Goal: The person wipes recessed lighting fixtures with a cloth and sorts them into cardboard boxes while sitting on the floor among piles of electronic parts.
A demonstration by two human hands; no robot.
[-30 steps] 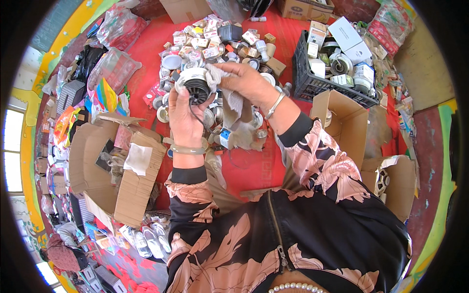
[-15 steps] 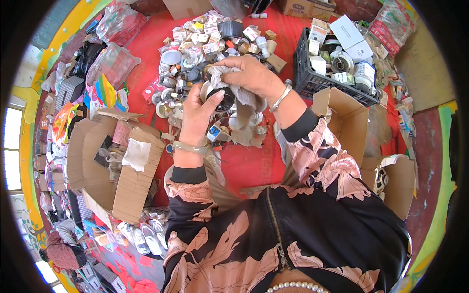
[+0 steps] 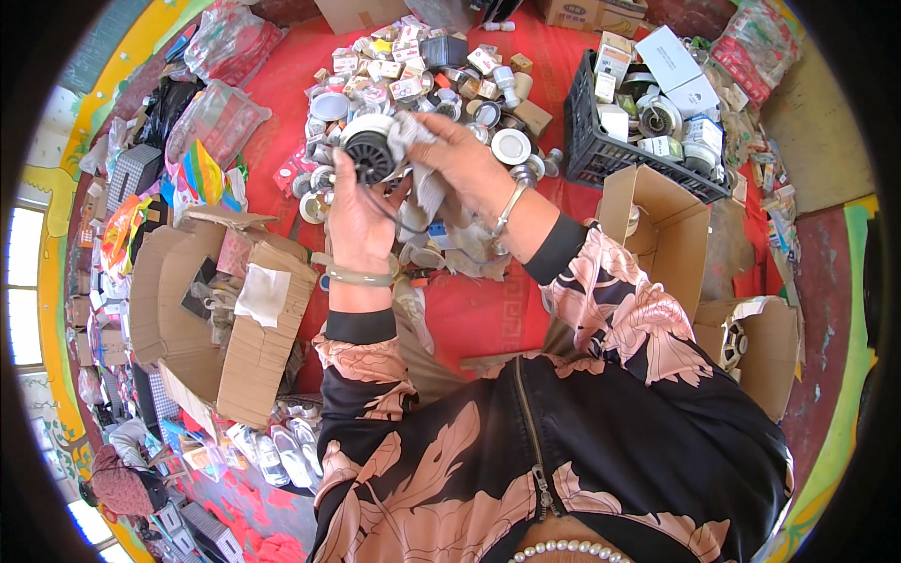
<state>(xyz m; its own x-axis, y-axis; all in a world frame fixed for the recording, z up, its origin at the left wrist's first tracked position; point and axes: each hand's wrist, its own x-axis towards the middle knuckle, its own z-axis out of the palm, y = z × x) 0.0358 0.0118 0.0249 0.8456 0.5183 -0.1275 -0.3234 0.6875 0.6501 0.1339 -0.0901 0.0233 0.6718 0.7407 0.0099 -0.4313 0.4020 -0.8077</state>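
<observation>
A round lamp fitting [image 3: 370,156] with a black finned back and a white rim is tilted up over the pile. Fingers and thumb of my left hand [image 3: 357,223] are closed around its lower side. My right hand [image 3: 467,167] grips a crumpled greyish-white cloth [image 3: 428,180] and presses it against the right side of the rim. A thin dark cable [image 3: 402,225] hangs from the fitting beside my left hand. Just behind lies a heap of small boxes and lamp parts [image 3: 404,86], with a white round lamp [image 3: 511,146] near my right hand.
A black plastic crate [image 3: 574,141] full of boxes and lamps stands at the far right. Open cardboard boxes flank me, one on the left [image 3: 169,291] and another on the right [image 3: 671,225]. Red cloth [image 3: 488,319] covers the floor. Bags line the left wall.
Both hands have shifted left, and the fitting is turned so its black finned back and white rim show. The cloth has moved to the rim's right side. The cable now shows.
</observation>
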